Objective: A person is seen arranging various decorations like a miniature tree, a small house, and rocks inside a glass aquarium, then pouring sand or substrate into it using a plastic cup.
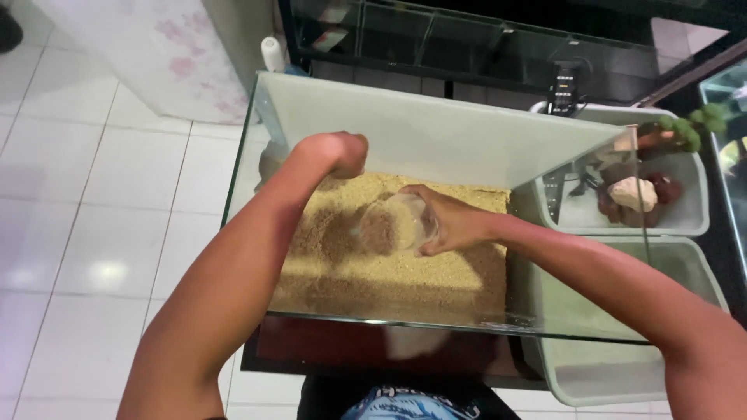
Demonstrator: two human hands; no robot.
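Observation:
A clear glass tank stands in front of me with a layer of tan sand on its bottom. My right hand reaches into the tank and grips a clear plastic cup tipped on its side over the sand, with some sand inside. My left hand is inside the tank at the far left, bent at the wrist with fingers curled downward toward the sand; the fingertips are hidden behind the wrist.
A grey plastic tub at the right holds rocks and a green plant. Another grey tub sits nearer. A dark glass cabinet stands behind. White tiled floor lies to the left.

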